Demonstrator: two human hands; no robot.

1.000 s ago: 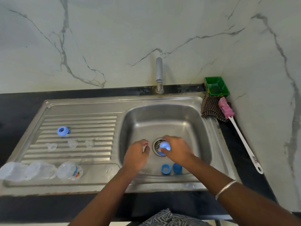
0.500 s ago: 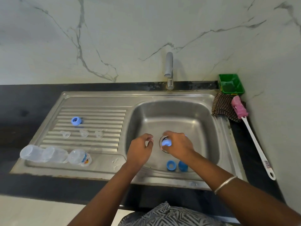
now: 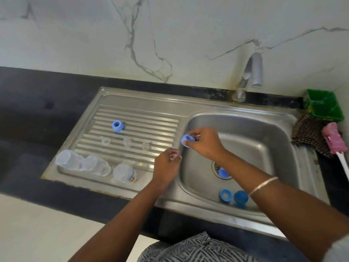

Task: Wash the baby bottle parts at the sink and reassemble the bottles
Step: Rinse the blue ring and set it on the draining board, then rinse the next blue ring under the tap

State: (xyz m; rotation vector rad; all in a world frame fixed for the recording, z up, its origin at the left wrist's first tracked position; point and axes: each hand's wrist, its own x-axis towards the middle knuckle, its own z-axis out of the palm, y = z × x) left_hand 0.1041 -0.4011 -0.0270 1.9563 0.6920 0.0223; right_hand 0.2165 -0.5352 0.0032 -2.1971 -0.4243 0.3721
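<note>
Home kitchen: steel sink [image 3: 279,127] set in a black counter [image 3: 37,103]; tap [image 3: 253,72] behind the sink, marble wall [image 3: 170,35] above, bottle brush [image 3: 335,141] right of the sink.

Both hands have left the drain: right hand [image 3: 204,143] carries a blue ring [image 3: 187,139] toward the drainboard [image 3: 132,118]

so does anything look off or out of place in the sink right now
One thing: a blue ring sits right on the drain strainer in the basin, where it could block draining. The three clear bottles lie on their sides on the drainboard. No spill or damage shows.
</note>
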